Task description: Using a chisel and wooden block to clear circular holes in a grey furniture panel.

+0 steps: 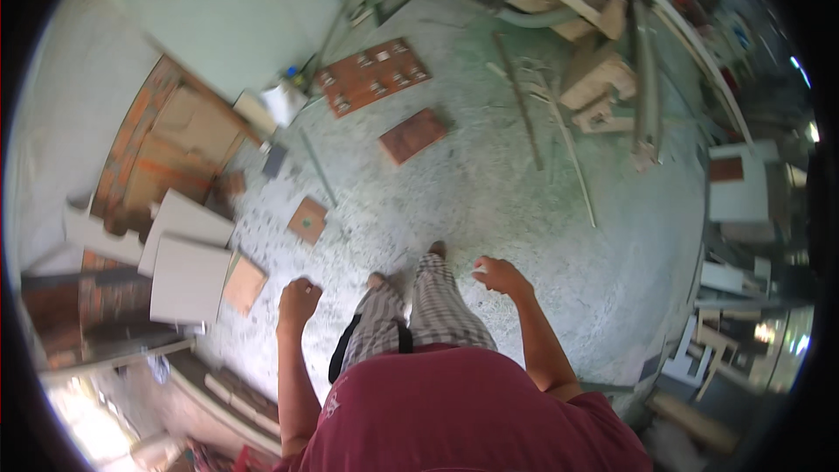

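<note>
My left hand [299,301] hangs at my side with its fingers curled into a loose fist. Nothing shows in it. On the other side, my right hand [503,277] is also closed, its fingers bent. A small whitish bit [480,270] shows at its fingertips, too small and blurred to name. Both hands are above the floor and touch nothing around them. Ahead on the concrete floor lies a reddish-brown board [376,77] with several small metal pieces on it. A plain reddish-brown board [413,135] lies nearer to me.
A small brown square piece [308,220] lies ahead on the left. Pale panels [188,280] lean beside a wooden board [244,283]. Long thin strips [572,153] and a pile of wood offcuts [603,74] lie at the far right. White frame-like pieces [699,354] stand along the right side.
</note>
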`<state>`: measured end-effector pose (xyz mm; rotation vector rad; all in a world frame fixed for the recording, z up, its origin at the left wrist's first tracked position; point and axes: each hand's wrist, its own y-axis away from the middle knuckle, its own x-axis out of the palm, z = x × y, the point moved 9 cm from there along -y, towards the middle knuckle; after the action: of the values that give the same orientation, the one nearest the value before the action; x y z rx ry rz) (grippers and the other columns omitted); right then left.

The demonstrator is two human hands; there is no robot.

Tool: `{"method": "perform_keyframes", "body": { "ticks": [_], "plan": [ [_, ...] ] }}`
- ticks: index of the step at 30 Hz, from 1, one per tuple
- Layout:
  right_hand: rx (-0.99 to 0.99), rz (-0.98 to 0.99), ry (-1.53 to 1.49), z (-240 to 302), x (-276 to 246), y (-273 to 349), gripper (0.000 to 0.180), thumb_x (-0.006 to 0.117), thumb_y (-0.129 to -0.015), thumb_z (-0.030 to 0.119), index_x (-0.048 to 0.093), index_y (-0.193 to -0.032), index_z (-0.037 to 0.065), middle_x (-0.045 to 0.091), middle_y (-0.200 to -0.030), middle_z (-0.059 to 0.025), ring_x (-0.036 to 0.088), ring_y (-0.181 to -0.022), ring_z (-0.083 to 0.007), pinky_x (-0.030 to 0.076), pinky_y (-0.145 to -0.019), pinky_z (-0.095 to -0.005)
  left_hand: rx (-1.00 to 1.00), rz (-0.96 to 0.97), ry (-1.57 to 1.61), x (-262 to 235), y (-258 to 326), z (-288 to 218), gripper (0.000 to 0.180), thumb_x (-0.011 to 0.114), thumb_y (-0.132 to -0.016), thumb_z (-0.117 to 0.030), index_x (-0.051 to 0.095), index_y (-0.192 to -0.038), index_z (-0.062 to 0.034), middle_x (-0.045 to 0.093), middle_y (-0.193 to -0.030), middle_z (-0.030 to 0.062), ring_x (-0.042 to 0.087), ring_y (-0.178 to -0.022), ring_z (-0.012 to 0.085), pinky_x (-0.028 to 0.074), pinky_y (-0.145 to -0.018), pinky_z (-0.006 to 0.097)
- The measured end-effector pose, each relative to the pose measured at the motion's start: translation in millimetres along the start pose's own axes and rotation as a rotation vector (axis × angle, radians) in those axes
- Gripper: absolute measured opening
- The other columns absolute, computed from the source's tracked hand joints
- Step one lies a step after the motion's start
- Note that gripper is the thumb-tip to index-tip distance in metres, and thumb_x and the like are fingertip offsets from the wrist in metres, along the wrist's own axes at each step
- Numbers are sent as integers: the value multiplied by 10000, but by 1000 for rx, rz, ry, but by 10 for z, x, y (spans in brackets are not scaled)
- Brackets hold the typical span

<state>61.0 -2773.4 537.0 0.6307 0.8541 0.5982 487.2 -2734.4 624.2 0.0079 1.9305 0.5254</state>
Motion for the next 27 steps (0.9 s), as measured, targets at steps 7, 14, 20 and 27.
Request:
{"method": "perform_keyframes", "body": {
  "ticks": [7,14,20,27],
  "plan": [
    [-150,-109,165,295,-433,-332,377,592,-862,352,535,-1142,106,660,-846,-143,641,-785,-270,484,-689,-379,-173,40,102,4,100,-438,321,575,-797,-309,646,-746,0,640,-756,216,623,-746,391,484,-683,459],
    [-132,65,290,237,-464,-508,419,559,-876,379,499,-1199,119,651,-988,-155,617,-944,-324,471,-798,-414,-352,7,190,204,345,-301,332,608,-830,-327,657,-781,-2,644,-775,211,623,-791,372,482,-714,416],
    [-219,67,294,130,-464,-707,409,576,-878,344,501,-1188,88,655,-834,-128,632,-639,-228,477,-677,-355,-368,-17,211,377,336,-474,345,617,-814,-360,655,-789,-18,651,-768,209,631,-772,383,488,-695,455],
    [-142,148,171,-76,-603,-776,385,579,-871,298,516,-1192,96,649,-804,-122,640,-635,-216,493,-637,-342,-358,3,195,408,84,-864,336,588,-819,-352,651,-821,-21,651,-778,203,629,-792,379,491,-704,448]
  ]
}}
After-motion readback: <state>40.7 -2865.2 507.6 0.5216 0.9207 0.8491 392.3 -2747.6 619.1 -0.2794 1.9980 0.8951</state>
